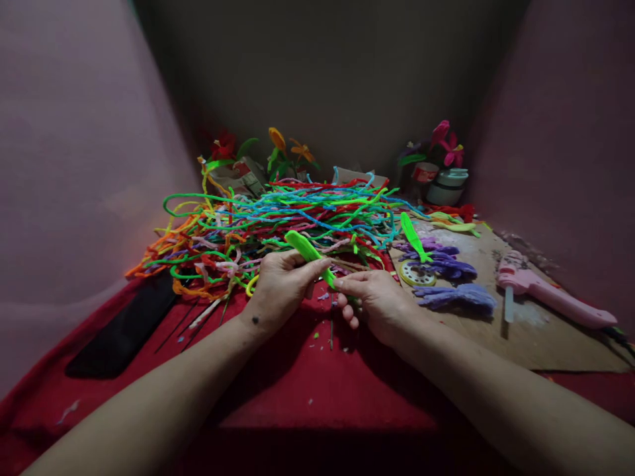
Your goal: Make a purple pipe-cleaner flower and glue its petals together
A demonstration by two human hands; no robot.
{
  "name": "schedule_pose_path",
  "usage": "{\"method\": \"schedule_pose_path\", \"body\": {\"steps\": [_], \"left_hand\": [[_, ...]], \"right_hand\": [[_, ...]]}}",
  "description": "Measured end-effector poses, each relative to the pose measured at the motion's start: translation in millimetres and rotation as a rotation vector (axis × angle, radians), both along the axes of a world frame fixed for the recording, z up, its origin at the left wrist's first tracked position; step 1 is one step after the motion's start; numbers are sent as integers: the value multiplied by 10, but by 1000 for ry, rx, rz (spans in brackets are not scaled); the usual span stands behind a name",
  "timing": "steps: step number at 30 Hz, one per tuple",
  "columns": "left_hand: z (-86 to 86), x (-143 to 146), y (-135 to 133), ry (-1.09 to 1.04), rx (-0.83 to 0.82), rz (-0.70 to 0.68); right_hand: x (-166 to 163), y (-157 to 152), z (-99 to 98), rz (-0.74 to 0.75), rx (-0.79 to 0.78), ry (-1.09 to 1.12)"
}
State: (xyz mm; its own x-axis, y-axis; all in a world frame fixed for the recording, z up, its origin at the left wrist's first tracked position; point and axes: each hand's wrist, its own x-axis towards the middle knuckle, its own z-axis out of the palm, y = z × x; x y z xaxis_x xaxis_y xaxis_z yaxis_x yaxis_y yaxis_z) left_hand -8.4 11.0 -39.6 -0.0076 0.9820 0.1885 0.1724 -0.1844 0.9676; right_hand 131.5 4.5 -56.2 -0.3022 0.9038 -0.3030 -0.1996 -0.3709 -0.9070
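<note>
Left hand (pixel 285 283) and right hand (pixel 380 299) meet, both pinching a green pipe-cleaner leaf (pixel 305 246) above the red cloth (pixel 307 393); it looks light, fuzzy and bendable, probably best gripped near its narrow lower end.

Neon green, and it's blazing on my feed, that's the held leaf-shaped piece (pixel 302 245), and I get the very same green again on the loose leaf-shaped piece (pixel 411 235), with deep violet on one bundle (pixel 454 267) and softer lavender-blue on another bundle (pixel 456 296)! Now I've a riot of turquoise, blue, green, red, pink and orange streaking through the heap of fuzzy stems (pixel 307 213), all against a crimson cloth (pixel 297 390)! And there's pastel pink on the glue gun (pixel 560 299), tan on the cardboard (pixel 476 344), yellow rimming a pale disc (pixel 417 274) ringed with dark dots, and magenta on a flower (pixel 452 151)!
</note>
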Motion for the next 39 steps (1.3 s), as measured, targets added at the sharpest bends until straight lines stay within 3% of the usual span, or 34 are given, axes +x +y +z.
{"method": "schedule_pose_path", "body": {"steps": [8,12,14,16,19,21,23,26,28,35,39], "left_hand": [[117,16,-42,-39,-65,12],[77,-57,35,-51,-264,-120],[77,-125,91,-42,-275,-159],[112,-193,124,28,-90,-34],[193,-248,100,344,473,248],[216,-243,59,662,809,239],[191,-214,33,945,966,61],[87,-166,51,1157,974,-216],[16,-153,81,1199,933,-316],[-48,-200,65,1217,826,-387],[-54,-195,39,1228,787,-357]], "right_hand": [[19,-1,35,45,50,-4],[44,19,46,31,48,-56],[56,33,46,24,65,-65],[63,46,46,14,80,-79],[69,59,50,-1,76,-122],[73,67,50,11,84,-154],[80,76,46,36,120,-190],[91,85,35,77,175,-241],[96,86,34,104,195,-262],[103,74,90,107,217,-300],[119,82,94,121,220,-304]]}}
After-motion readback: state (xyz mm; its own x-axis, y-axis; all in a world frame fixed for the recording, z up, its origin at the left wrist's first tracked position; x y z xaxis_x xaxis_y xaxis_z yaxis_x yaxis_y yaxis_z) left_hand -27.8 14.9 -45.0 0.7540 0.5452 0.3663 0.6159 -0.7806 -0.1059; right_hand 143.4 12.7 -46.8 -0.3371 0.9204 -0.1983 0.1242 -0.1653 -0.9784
